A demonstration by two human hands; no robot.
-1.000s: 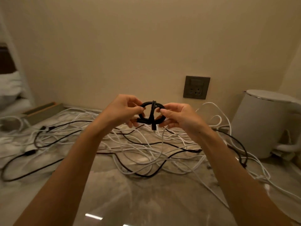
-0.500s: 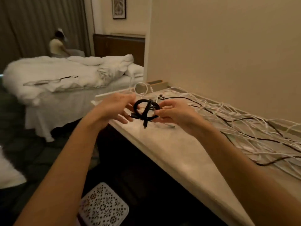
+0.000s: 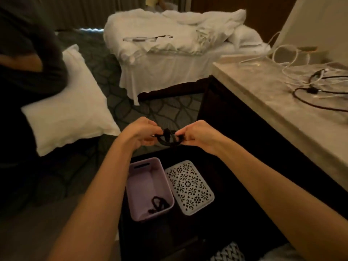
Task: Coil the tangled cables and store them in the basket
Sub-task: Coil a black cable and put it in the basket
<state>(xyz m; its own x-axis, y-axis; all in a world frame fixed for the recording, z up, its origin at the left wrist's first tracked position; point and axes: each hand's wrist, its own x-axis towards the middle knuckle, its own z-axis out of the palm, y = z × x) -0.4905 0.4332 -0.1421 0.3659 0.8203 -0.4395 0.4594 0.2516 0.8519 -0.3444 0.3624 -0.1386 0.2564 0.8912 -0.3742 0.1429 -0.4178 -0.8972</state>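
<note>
White pillow (image 3: 69, 108) — rumpled bed (image 3: 169, 44) beyond

Dim, warm yellowish light fills the room. The rumpled white bed cover (image 3: 169, 31) and the pale marble counter top (image 3: 263, 102) are brightest; the space under the counter is almost black. The small black cable coil (image 3: 167, 139) between left hand (image 3: 140, 132) and right hand (image 3: 195, 133) is blurred, like the dark-clothed person (image 3: 28, 72) at the left edge.

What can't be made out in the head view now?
Head view, coiled black cable: ends hidden inside left hand and right hand; motion blur hides whether it is tied.
Head view, stored black cable in purple basket: dark, blurred, shape unclear.
Head view, tangled cables on counter: cut off by right edge.
</note>
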